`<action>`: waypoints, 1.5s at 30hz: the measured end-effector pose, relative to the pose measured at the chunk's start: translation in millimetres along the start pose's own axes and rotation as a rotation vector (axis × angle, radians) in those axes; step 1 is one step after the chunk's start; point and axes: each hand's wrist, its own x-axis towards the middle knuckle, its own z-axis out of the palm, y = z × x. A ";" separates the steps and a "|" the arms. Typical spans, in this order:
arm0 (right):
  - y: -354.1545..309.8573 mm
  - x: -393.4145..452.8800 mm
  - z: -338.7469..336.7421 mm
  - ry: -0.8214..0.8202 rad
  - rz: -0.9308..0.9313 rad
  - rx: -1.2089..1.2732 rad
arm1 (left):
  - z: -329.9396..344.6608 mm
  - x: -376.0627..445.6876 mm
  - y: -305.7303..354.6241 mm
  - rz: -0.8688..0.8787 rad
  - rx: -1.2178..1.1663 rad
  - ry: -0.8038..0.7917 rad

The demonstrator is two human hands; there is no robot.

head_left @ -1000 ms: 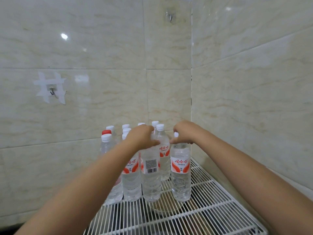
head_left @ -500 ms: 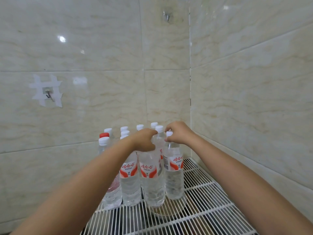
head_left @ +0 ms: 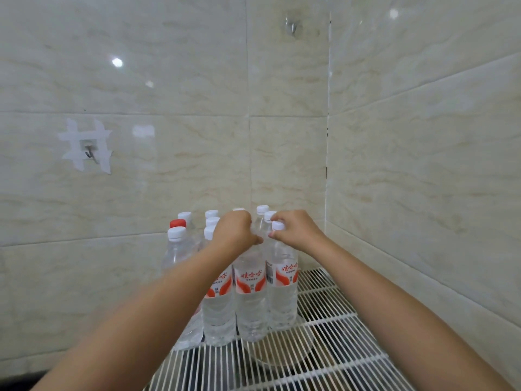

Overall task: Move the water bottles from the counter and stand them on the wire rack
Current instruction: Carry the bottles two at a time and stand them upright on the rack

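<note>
Several clear water bottles with red-and-white labels stand upright in a tight cluster on the white wire rack (head_left: 332, 331), against the tiled wall. My left hand (head_left: 235, 231) grips the neck of the front middle bottle (head_left: 251, 294), hiding its cap. My right hand (head_left: 296, 230) grips the neck of the front right bottle (head_left: 283, 292), just below its white cap. Both bottles stand on the wires, touching each other. Most caps are white; one bottle at the cluster's left has a red cap (head_left: 177, 222).
Tiled walls meet in a corner right behind the bottles. A taped hook (head_left: 89, 153) is stuck to the left wall and another hook (head_left: 293, 25) sits high up. The wire rack stretches bare to the right and toward me. A round pale object (head_left: 279, 351) shows under the wires.
My right hand has slid its bottle left across the rack until it stands against the bottle under my left hand. My left hand has stayed on its bottle.
</note>
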 end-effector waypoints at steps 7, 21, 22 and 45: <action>2.5 -1.9 7.6 0.023 0.000 0.024 | 8.1 -4.6 1.5 0.000 0.054 0.013; 0.1 -44.2 26.4 0.187 -0.055 -0.105 | 0.5 -58.4 -32.8 0.228 0.359 0.219; -5.6 -44.6 32.2 0.236 -0.084 -0.131 | -2.4 -59.9 -40.0 0.229 0.401 0.249; -514.3 -260.8 285.6 -0.218 -0.702 0.245 | -196.3 -487.6 -413.2 -0.752 0.506 0.142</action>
